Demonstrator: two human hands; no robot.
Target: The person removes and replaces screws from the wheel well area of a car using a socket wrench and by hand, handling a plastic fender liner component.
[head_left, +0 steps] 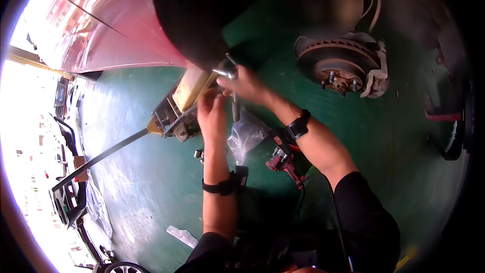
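Note:
My right hand is closed on a chrome metal tool just below the dark wheel arch of a red car body. My left hand is beside it, a little lower and left, with fingers curled together; what they hold, if anything, is hidden. Just behind both hands is a floor jack with a yellow top part and a long handle. A grey shaft hangs below my right hand, over a clear plastic bag on the green floor.
A bare brake disc with studs and caliper stands at upper right. A red-and-black power tool lies by my right forearm. A plastic strip lies at lower left. Loose dark car parts and a cardboard box are at the far left.

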